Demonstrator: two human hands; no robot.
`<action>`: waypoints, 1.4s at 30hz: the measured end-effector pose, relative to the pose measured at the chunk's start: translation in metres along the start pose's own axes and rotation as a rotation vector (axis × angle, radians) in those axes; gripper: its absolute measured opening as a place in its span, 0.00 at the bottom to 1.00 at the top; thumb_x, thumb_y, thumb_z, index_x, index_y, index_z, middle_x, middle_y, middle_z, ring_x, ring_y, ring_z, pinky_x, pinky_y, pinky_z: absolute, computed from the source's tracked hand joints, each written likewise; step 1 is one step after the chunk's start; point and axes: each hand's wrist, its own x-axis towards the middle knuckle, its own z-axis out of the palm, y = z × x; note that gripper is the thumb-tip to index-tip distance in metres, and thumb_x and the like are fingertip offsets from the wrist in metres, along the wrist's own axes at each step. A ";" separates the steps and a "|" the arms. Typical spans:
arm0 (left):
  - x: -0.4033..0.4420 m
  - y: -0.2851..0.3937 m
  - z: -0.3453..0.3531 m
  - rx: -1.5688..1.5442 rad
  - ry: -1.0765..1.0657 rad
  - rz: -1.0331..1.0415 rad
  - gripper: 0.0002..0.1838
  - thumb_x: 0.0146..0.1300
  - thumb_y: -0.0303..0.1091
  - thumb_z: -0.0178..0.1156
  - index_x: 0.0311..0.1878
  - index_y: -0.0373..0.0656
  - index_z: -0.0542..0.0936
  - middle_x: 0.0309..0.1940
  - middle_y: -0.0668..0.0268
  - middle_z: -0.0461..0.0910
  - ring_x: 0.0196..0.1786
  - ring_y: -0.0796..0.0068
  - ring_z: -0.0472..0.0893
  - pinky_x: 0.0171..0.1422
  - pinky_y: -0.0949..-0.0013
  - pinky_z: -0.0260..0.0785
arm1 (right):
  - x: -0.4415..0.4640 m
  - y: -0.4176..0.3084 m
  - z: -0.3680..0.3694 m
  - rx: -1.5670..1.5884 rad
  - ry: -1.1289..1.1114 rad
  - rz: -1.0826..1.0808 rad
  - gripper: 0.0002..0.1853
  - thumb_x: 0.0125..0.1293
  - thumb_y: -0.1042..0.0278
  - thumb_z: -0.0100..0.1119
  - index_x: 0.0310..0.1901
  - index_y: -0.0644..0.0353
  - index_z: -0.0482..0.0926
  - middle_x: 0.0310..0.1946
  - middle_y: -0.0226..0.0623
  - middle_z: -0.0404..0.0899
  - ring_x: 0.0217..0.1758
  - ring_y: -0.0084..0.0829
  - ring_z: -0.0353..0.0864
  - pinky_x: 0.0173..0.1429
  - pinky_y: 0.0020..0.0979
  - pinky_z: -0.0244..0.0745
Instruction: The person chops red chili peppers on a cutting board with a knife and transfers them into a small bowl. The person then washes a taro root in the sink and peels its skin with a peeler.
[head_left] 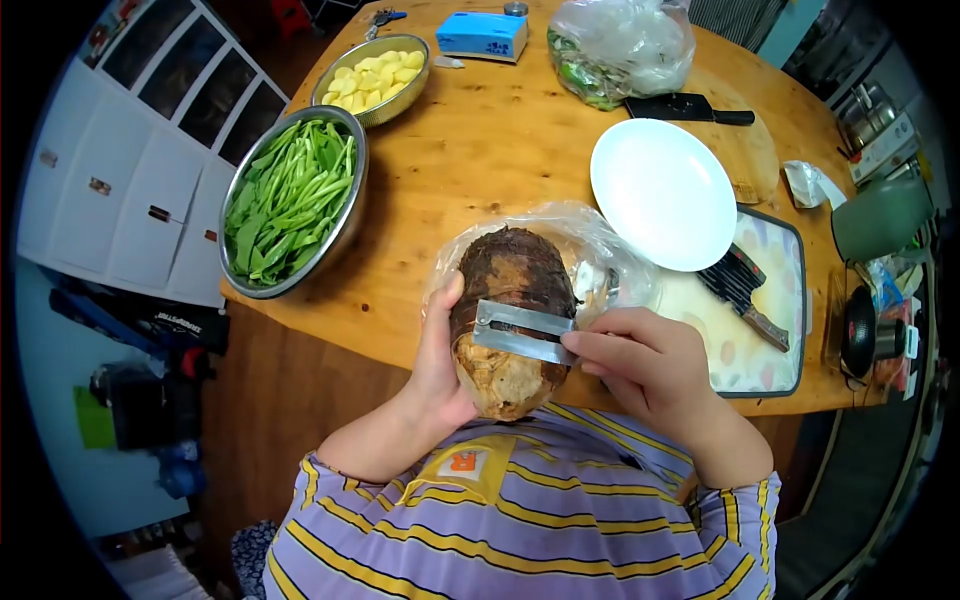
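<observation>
A large brown taro-like root (512, 270) is held upright over the table's front edge, its lower end pale and partly peeled. My left hand (440, 350) grips its left side, fingers wrapped behind it and partly hidden. My right hand (645, 365) pinches the right end of a flat metal peeler (524, 332), which lies across the root's front. Behind the root, a clear plastic bag (625, 265) rests on the table. A white plate (662, 195) is at the right, overlapping a cutting board (745, 370) that bears a dark-bladed knife (742, 290).
A metal bowl of green stems (292, 200) stands at the left, with a bowl of peeled potatoes (375, 82) behind it. Farther back are a blue tissue pack (482, 36), a bag of greens (620, 50) and a black cleaver (685, 108). A green container (882, 220) is at the right.
</observation>
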 end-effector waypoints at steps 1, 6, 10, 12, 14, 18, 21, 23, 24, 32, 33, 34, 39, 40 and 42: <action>0.001 0.000 -0.001 -0.016 -0.016 -0.022 0.40 0.73 0.66 0.51 0.73 0.41 0.69 0.65 0.53 0.78 0.64 0.54 0.81 0.68 0.48 0.77 | 0.000 0.000 0.002 -0.009 0.012 -0.013 0.16 0.59 0.73 0.75 0.49 0.53 0.87 0.36 0.32 0.83 0.31 0.32 0.83 0.31 0.29 0.77; 0.000 -0.002 -0.002 -0.046 -0.064 -0.076 0.41 0.72 0.68 0.50 0.73 0.42 0.69 0.64 0.52 0.78 0.63 0.54 0.81 0.67 0.47 0.78 | 0.003 0.001 0.009 -0.038 0.061 -0.094 0.16 0.58 0.70 0.76 0.49 0.54 0.86 0.34 0.33 0.83 0.30 0.35 0.83 0.32 0.30 0.78; 0.002 -0.002 -0.007 -0.046 -0.053 -0.060 0.41 0.72 0.67 0.50 0.74 0.42 0.68 0.65 0.51 0.77 0.64 0.53 0.81 0.67 0.47 0.78 | 0.000 -0.001 0.015 0.112 0.166 0.082 0.19 0.54 0.69 0.80 0.47 0.55 0.84 0.35 0.34 0.84 0.32 0.38 0.84 0.35 0.33 0.79; 0.002 -0.001 -0.011 -0.059 -0.091 -0.063 0.41 0.72 0.67 0.50 0.75 0.41 0.67 0.66 0.50 0.77 0.64 0.52 0.81 0.68 0.47 0.78 | 0.003 0.000 0.013 0.143 0.245 0.122 0.19 0.53 0.69 0.81 0.45 0.55 0.83 0.37 0.34 0.84 0.34 0.39 0.84 0.37 0.34 0.79; 0.000 -0.001 -0.007 -0.040 -0.074 -0.043 0.41 0.73 0.66 0.49 0.75 0.41 0.67 0.67 0.50 0.76 0.65 0.52 0.81 0.69 0.46 0.77 | 0.009 0.000 0.006 0.036 0.215 0.066 0.19 0.50 0.72 0.81 0.43 0.54 0.83 0.37 0.33 0.84 0.35 0.38 0.84 0.38 0.35 0.79; -0.002 -0.001 -0.002 -0.028 -0.084 -0.035 0.40 0.73 0.65 0.49 0.75 0.42 0.66 0.67 0.51 0.76 0.65 0.52 0.81 0.69 0.46 0.77 | 0.011 0.001 0.000 -0.075 0.213 -0.055 0.18 0.45 0.76 0.79 0.39 0.53 0.83 0.38 0.31 0.84 0.38 0.36 0.83 0.39 0.36 0.76; -0.004 -0.002 -0.001 -0.037 -0.091 -0.047 0.40 0.73 0.65 0.50 0.75 0.42 0.67 0.67 0.52 0.76 0.65 0.53 0.80 0.69 0.46 0.77 | 0.010 0.004 0.003 -0.225 0.323 -0.146 0.16 0.43 0.74 0.78 0.36 0.52 0.83 0.39 0.28 0.83 0.38 0.34 0.82 0.39 0.36 0.73; -0.002 -0.003 -0.005 -0.054 -0.068 -0.064 0.40 0.73 0.66 0.49 0.75 0.43 0.67 0.67 0.52 0.76 0.65 0.53 0.81 0.68 0.46 0.77 | 0.010 0.004 -0.001 -0.311 0.346 -0.189 0.15 0.44 0.72 0.77 0.35 0.51 0.84 0.38 0.26 0.82 0.39 0.33 0.81 0.39 0.34 0.70; -0.001 -0.003 -0.006 -0.035 -0.064 -0.076 0.42 0.72 0.68 0.46 0.77 0.44 0.65 0.69 0.50 0.74 0.68 0.50 0.78 0.70 0.43 0.74 | 0.010 0.003 -0.003 -0.355 0.358 -0.211 0.14 0.44 0.71 0.77 0.35 0.50 0.84 0.38 0.25 0.82 0.39 0.32 0.80 0.39 0.33 0.69; -0.001 0.000 -0.004 -0.076 -0.095 -0.070 0.40 0.73 0.67 0.46 0.75 0.44 0.67 0.68 0.51 0.76 0.65 0.52 0.81 0.68 0.44 0.76 | 0.010 0.004 0.002 -0.463 0.404 -0.261 0.14 0.45 0.69 0.74 0.38 0.48 0.86 0.42 0.24 0.83 0.41 0.31 0.80 0.42 0.34 0.67; 0.000 0.000 -0.003 -0.080 -0.091 -0.066 0.40 0.73 0.66 0.46 0.75 0.44 0.67 0.68 0.51 0.76 0.65 0.52 0.81 0.68 0.44 0.76 | 0.010 0.004 0.002 -0.453 0.390 -0.235 0.14 0.46 0.69 0.73 0.39 0.48 0.86 0.43 0.24 0.84 0.42 0.31 0.80 0.43 0.34 0.68; 0.000 -0.001 -0.003 -0.059 -0.084 -0.052 0.41 0.73 0.67 0.44 0.77 0.44 0.66 0.70 0.49 0.73 0.68 0.49 0.78 0.71 0.42 0.73 | 0.011 0.006 0.004 -0.461 0.346 -0.219 0.15 0.47 0.69 0.72 0.40 0.48 0.86 0.43 0.24 0.84 0.42 0.31 0.80 0.44 0.34 0.69; 0.003 -0.003 -0.007 -0.025 -0.091 -0.013 0.42 0.74 0.68 0.40 0.78 0.45 0.64 0.74 0.47 0.69 0.72 0.44 0.74 0.76 0.39 0.68 | 0.012 0.005 0.000 -0.366 0.104 0.018 0.19 0.58 0.68 0.73 0.53 0.46 0.88 0.36 0.30 0.84 0.38 0.35 0.82 0.42 0.37 0.75; 0.004 -0.003 -0.008 -0.020 -0.089 0.000 0.42 0.74 0.68 0.40 0.78 0.45 0.64 0.74 0.47 0.69 0.72 0.44 0.74 0.75 0.39 0.69 | 0.012 0.002 -0.003 -0.332 0.052 0.089 0.20 0.59 0.66 0.73 0.55 0.45 0.88 0.35 0.31 0.83 0.37 0.35 0.82 0.41 0.37 0.75; 0.005 -0.003 -0.013 -0.054 -0.092 -0.004 0.42 0.74 0.68 0.40 0.77 0.45 0.66 0.72 0.48 0.72 0.70 0.45 0.76 0.74 0.39 0.71 | 0.013 -0.005 -0.007 -0.330 -0.022 0.145 0.23 0.59 0.65 0.73 0.58 0.43 0.87 0.35 0.31 0.83 0.37 0.35 0.81 0.41 0.36 0.76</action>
